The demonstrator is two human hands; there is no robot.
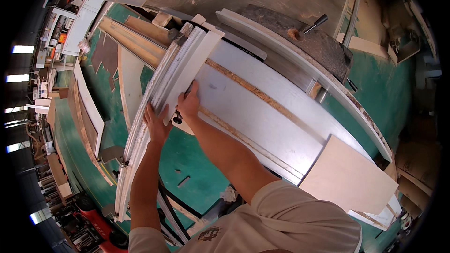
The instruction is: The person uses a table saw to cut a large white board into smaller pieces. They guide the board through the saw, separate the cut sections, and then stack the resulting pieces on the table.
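A long aluminium fence [161,82] runs slantwise over the left end of a grey metal sliding saw table [262,122]. Along the fence lies a narrow pale board [199,61]. My left hand [157,124] rests on the fence beside the board's near end, fingers stretched and thumb apart. Just to its right, my right hand [189,105] is closed at the board's edge. Something dark shows at its fingers, too hidden to name. A black knob [177,118] sits just below this hand.
A flat pale panel [349,173] lies on the table's right end. Beyond a long rail [304,65] stands a dark saw guard [300,37] with a black lever [315,23]. Boards [133,42] lean at the left. A red machine [101,227] stands lower left on the green floor.
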